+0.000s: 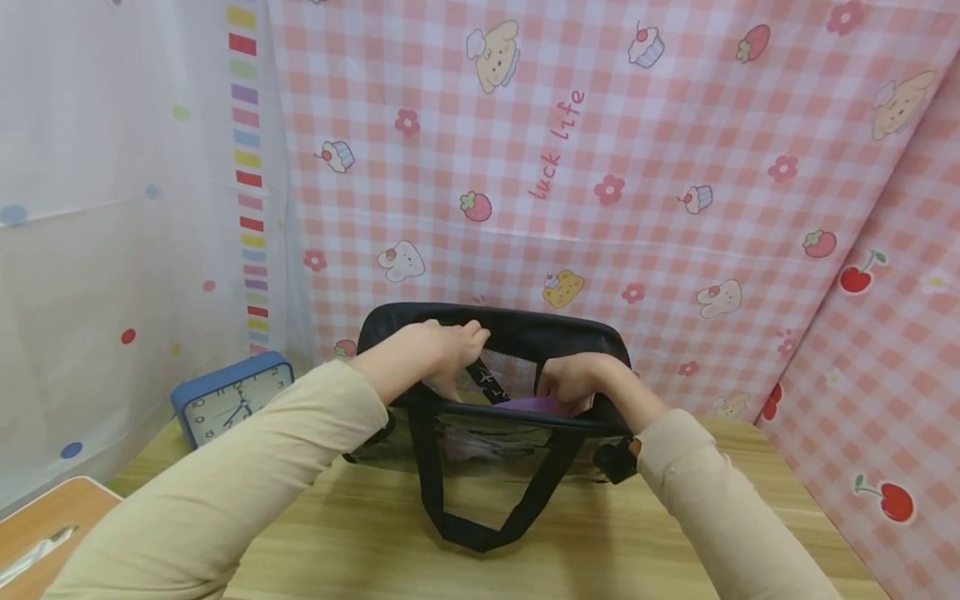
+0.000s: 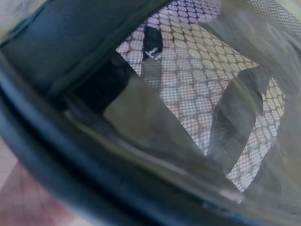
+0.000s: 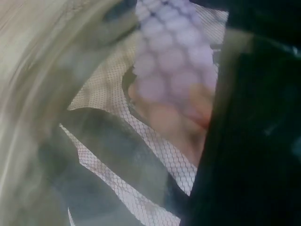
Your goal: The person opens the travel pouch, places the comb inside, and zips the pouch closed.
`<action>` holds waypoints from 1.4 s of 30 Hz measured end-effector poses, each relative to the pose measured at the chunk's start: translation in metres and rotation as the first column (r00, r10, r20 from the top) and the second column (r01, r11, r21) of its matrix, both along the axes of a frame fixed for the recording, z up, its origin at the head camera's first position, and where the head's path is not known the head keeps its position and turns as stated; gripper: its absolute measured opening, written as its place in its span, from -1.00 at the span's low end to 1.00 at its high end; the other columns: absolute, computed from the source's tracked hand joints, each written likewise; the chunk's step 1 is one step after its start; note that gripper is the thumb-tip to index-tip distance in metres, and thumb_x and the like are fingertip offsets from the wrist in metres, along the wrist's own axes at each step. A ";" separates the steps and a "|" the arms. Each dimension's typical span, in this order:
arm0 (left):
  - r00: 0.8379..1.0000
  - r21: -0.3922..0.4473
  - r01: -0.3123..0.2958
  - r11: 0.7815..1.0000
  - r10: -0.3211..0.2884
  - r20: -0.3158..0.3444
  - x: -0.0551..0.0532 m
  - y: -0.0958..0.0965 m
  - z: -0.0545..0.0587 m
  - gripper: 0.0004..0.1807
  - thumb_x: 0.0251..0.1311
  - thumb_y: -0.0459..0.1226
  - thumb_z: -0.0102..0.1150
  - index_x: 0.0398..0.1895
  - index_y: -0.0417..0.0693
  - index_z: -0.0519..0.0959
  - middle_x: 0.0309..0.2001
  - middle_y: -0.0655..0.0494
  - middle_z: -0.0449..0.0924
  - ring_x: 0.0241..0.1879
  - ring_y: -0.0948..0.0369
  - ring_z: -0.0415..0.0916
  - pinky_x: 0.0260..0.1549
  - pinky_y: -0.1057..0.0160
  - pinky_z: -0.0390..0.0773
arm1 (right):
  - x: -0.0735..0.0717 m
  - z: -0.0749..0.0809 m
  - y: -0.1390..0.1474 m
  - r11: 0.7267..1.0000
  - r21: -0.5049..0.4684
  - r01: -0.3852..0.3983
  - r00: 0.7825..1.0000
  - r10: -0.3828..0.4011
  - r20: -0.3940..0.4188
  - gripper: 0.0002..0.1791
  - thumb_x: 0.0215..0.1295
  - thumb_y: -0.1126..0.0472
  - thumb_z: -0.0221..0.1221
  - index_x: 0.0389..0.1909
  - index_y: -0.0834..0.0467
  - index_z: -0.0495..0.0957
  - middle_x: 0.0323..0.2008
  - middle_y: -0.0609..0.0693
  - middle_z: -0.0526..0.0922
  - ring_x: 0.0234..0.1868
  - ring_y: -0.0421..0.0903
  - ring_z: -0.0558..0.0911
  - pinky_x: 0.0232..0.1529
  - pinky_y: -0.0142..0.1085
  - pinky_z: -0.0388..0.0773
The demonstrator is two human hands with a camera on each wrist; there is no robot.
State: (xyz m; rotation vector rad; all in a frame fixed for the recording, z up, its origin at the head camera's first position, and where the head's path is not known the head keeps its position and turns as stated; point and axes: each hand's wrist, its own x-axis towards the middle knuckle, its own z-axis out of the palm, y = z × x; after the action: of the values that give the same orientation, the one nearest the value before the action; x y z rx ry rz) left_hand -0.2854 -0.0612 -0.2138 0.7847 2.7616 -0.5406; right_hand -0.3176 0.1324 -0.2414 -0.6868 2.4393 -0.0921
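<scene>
A black-trimmed handbag (image 1: 495, 433) with clear and mesh panels stands on the table, its top gaping. Over the opening, my left hand (image 1: 442, 354) reaches in from the left, thumb pointing down inside; no held thing shows in it. A black strap with white airplane prints (image 1: 489, 382) slants beside it. Inside the right end, my right hand (image 1: 573, 375) has bent fingers on a thin purple item (image 1: 536, 405). Through mesh, the right wrist view shows this purple item (image 3: 174, 61) at the fingers; its kind is unclear. The left wrist view shows mostly bag rim (image 2: 94, 165).
A blue-framed clock (image 1: 236, 400) stands on the left, behind my left sleeve. An orange-brown board with a handle slot (image 1: 56, 533) lies at the lower left. The bag's black handle (image 1: 480, 537) droops forward onto the wooden table (image 1: 360, 550). A checked curtain (image 1: 525, 233) hangs behind.
</scene>
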 end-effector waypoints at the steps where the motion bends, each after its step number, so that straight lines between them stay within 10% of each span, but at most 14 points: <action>1: 1.000 0.000 0.001 1.000 -0.001 -0.001 0.000 0.000 0.000 0.08 0.01 0.11 0.22 0.42 -0.14 -0.19 0.36 -0.06 -0.07 0.31 0.09 0.14 0.14 0.02 0.32 | 0.000 -0.001 -0.002 1.000 0.010 -0.006 1.000 0.006 0.011 -0.55 0.02 0.61 -0.24 -0.26 0.25 0.56 -0.63 -0.09 0.31 -0.74 -0.29 0.14 -0.73 -0.49 0.10; 12: 1.000 -0.022 0.004 1.000 -0.004 0.000 0.000 0.000 0.001 0.08 0.04 0.12 0.19 0.42 -0.14 -0.21 0.39 -0.06 -0.12 0.33 0.09 0.11 0.17 0.01 0.30 | -0.001 -0.004 -0.005 0.997 0.038 0.060 0.997 -0.061 0.039 -0.50 0.10 0.56 -0.18 0.00 0.23 0.54 -0.68 -0.10 0.31 -0.73 -0.29 0.15 -0.70 -0.50 0.09; 21: 1.000 -0.028 0.009 1.000 -0.009 0.005 0.000 0.001 0.001 0.07 0.06 0.11 0.18 0.43 -0.14 -0.23 0.40 -0.07 -0.15 0.35 0.08 0.08 0.20 0.01 0.28 | 0.002 -0.007 0.001 0.994 0.017 0.104 0.994 -0.104 0.015 -0.64 0.05 0.60 -0.05 -0.24 0.24 0.59 -0.47 -0.07 0.44 -0.69 -0.28 0.15 -0.66 -0.50 0.10; 25: 1.000 -0.023 0.007 1.000 -0.007 0.004 0.001 0.001 0.001 0.07 0.05 0.11 0.18 0.42 -0.14 -0.22 0.39 -0.07 -0.13 0.34 0.08 0.09 0.18 0.01 0.30 | 0.002 -0.006 0.004 0.988 -0.044 0.149 0.989 -0.149 0.010 -0.54 0.07 0.58 0.02 0.01 0.25 0.53 -0.26 0.04 0.55 -0.66 -0.26 0.23 -0.63 -0.47 0.17; 33: 1.000 -0.005 0.021 1.000 -0.021 0.002 -0.002 0.000 0.000 0.06 0.06 0.11 0.17 0.43 -0.14 -0.21 0.39 -0.08 -0.11 0.34 0.07 0.09 0.16 -0.01 0.31 | 0.004 0.002 0.012 0.967 -0.243 0.080 0.997 -0.079 0.015 -0.75 0.18 0.48 -0.02 -0.16 0.35 0.54 -0.50 0.03 0.56 -0.56 -0.24 0.37 -0.49 -0.43 0.38; 38: 0.999 0.135 0.051 0.990 -0.048 -0.021 -0.004 -0.013 -0.005 -0.06 0.10 0.08 0.16 0.41 -0.12 -0.06 0.38 -0.07 0.00 0.33 0.07 0.15 0.19 -0.09 0.28 | 0.009 0.011 0.007 0.933 -0.349 0.088 0.995 -0.101 -0.020 -0.73 0.29 0.31 0.03 -0.05 0.34 0.51 -0.34 0.13 0.67 -0.37 -0.14 0.64 -0.28 -0.32 0.61; 42: 0.998 0.385 0.069 0.920 -0.068 -0.016 0.000 -0.042 -0.008 -0.06 0.04 0.18 0.12 0.39 -0.08 0.04 0.35 -0.04 0.11 0.27 0.07 0.25 0.16 -0.10 0.31 | 0.012 0.017 0.002 0.920 -0.387 0.060 0.992 -0.100 -0.083 -0.67 0.30 0.23 0.06 0.02 0.32 0.48 -0.24 0.18 0.67 -0.30 -0.10 0.67 -0.22 -0.26 0.63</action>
State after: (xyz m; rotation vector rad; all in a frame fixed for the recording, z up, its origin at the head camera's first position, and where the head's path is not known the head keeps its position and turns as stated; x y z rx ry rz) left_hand -0.2857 -0.1032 -0.2223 0.9625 2.8902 0.0004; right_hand -0.3051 0.1344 -0.2246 -0.7731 2.5729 -0.5963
